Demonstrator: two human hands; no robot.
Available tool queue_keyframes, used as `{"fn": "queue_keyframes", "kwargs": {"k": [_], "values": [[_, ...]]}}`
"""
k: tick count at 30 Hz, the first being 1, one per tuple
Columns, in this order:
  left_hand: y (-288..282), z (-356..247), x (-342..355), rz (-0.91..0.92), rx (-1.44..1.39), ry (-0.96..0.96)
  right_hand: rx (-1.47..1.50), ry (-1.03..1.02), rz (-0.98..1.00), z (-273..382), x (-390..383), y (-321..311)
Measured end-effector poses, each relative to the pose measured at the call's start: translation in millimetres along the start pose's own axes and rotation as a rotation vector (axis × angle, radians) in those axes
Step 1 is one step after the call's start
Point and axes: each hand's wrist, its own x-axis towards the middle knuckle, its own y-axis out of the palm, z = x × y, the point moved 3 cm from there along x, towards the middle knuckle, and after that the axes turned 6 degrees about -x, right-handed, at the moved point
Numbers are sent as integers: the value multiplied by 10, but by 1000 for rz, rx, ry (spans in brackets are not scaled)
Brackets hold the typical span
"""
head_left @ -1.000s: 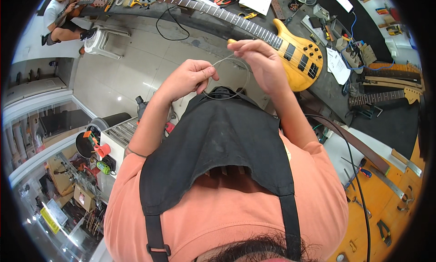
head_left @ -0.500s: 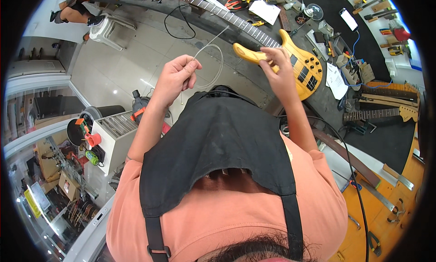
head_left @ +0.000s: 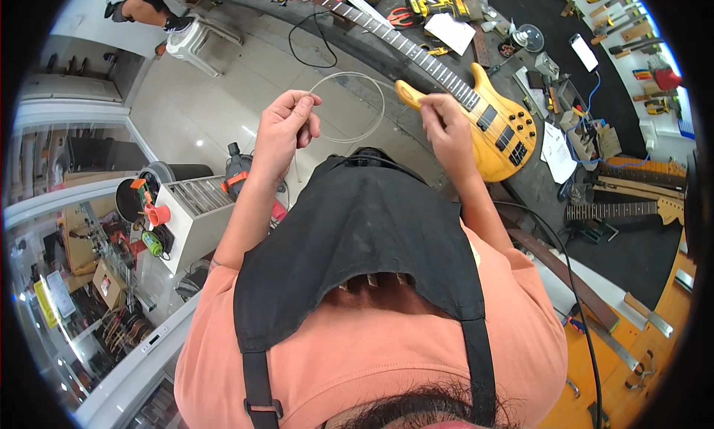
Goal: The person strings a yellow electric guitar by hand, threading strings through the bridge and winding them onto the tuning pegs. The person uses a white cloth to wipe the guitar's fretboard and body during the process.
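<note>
My left hand (head_left: 286, 128) is closed, pinching a thin pale wire or string (head_left: 383, 105) that hangs in a loose loop over the floor, with a tail dangling below. My right hand (head_left: 448, 131) has its fingers drawn into a pinch on the string's far stretch, though the fingertips are small to see. Just beyond it a natural-wood electric bass (head_left: 501, 160) lies on the dark workbench (head_left: 513, 191), its long fretted neck (head_left: 405, 50) reaching to the upper left. My black apron (head_left: 357, 221) is below both hands.
Tools, a yellow drill (head_left: 435, 7) and papers (head_left: 558, 154) crowd the bench; another guitar neck (head_left: 610, 210) lies rightward. A white drawer unit (head_left: 186, 236) and upright power tool (head_left: 238, 169) stand left. Another person (head_left: 145, 11) is at upper left beside a white plastic stool (head_left: 195, 46).
My hands were close together a second ago and are now farther apart, the loop opened between them. My right hand's looser fingers have drawn into a pinch since half a second ago.
</note>
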Motion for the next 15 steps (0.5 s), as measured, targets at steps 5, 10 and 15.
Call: {"fn": "queue_keyframes", "kwargs": {"k": [5,10,15], "values": [[182,40,-128,64,24,-10,-176,-105,181,382,-66,86],[472,155,-191,226,151,-81,-398,-101,46,383,-4,208],[708,219,-231,170,277,-113,-556,-11,79,221,16,-24]]}}
